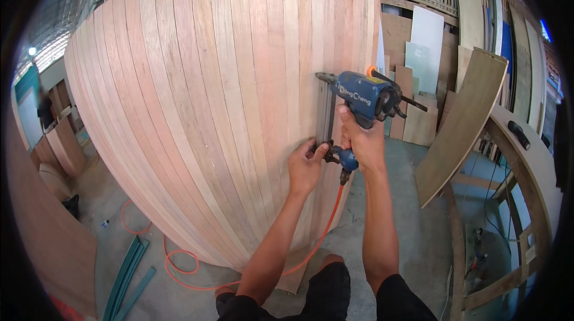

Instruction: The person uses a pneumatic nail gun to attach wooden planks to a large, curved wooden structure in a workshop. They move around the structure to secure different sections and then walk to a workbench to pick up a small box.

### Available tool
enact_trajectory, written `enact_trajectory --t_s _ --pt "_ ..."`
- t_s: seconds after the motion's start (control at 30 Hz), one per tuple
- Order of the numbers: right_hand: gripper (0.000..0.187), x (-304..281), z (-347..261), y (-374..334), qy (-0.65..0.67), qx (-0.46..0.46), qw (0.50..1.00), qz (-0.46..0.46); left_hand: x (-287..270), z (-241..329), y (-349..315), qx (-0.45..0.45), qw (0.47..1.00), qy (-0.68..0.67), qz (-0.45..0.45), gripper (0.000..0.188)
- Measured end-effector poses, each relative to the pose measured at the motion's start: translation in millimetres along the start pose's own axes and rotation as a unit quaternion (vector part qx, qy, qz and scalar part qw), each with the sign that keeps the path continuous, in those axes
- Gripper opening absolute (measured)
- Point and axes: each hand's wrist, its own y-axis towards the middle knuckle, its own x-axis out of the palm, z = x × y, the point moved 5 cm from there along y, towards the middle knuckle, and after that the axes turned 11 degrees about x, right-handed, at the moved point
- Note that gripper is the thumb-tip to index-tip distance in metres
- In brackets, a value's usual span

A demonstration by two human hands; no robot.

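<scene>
A blue air nail gun (366,95) is pointed at a curved panel of narrow pale wood strips (251,70). Its nose is at the strips near the panel's right side. My right hand (365,141) is wrapped round the handle below the gun's body. At the rear end of the long dark magazine (326,112), my left hand (306,165) pinches the dark end piece between thumb and fingers. From the base of the handle an orange air hose (327,225) runs down to the floor. Whether the nose presses on the wood or stands just off it, I cannot tell.
Right of me a wooden frame (538,201) carries a dark hand tool (519,134), and a curved board (463,124) leans beside it. Sheets and boards (421,52) stand at the back right. Green strips (128,276) and hose loops lie on the floor at left.
</scene>
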Motion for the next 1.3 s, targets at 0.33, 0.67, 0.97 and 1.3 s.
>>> enact_trajectory --t_s 0.33,0.67,0.97,1.3 --pt "0.029 -1 4 0 0.004 -0.007 1.0 0.017 0 2 -2 -0.003 1.0 0.004 0.011 0.054" --pt "0.024 9 -3 -10 0.008 -0.012 1.0 -0.002 -5 -1 -7 0.023 0.999 -0.019 0.044 0.054" --pt "0.02 11 -6 -13 0.005 -0.01 1.0 -0.001 -12 8 -10 -0.011 1.0 -0.019 0.018 0.053" --pt "0.028 17 -3 -16 -0.009 -0.013 1.0 -0.014 -17 -4 -10 0.018 0.999 0.008 0.043 0.052"
